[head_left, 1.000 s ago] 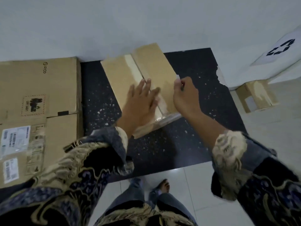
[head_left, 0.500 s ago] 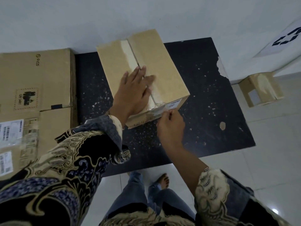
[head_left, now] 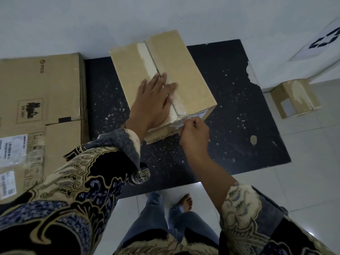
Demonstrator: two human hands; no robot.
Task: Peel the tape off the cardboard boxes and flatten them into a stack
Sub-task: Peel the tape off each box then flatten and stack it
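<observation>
A closed brown cardboard box [head_left: 185, 70] stands on a black speckled mat [head_left: 239, 115]. A strip of clear tape [head_left: 176, 103] runs along its top seam and over the near edge. My left hand [head_left: 153, 103] lies flat on the box top, fingers straight, pressing it down. At the box's near edge my right hand [head_left: 193, 133] pinches the loose end of the tape between thumb and fingers. A white label shows on the box's near face, partly hidden by my right hand.
Flattened large cardboard boxes [head_left: 38, 111] with labels lie at the left on the floor. A small taped box [head_left: 296, 98] sits at the right beside the mat. A white wall [head_left: 128, 19] runs behind. My bare feet [head_left: 185, 201] stand on white tiles below.
My right hand dropped from the box top to its near edge and took hold of the tape end. My left hand stays flat on the box.
</observation>
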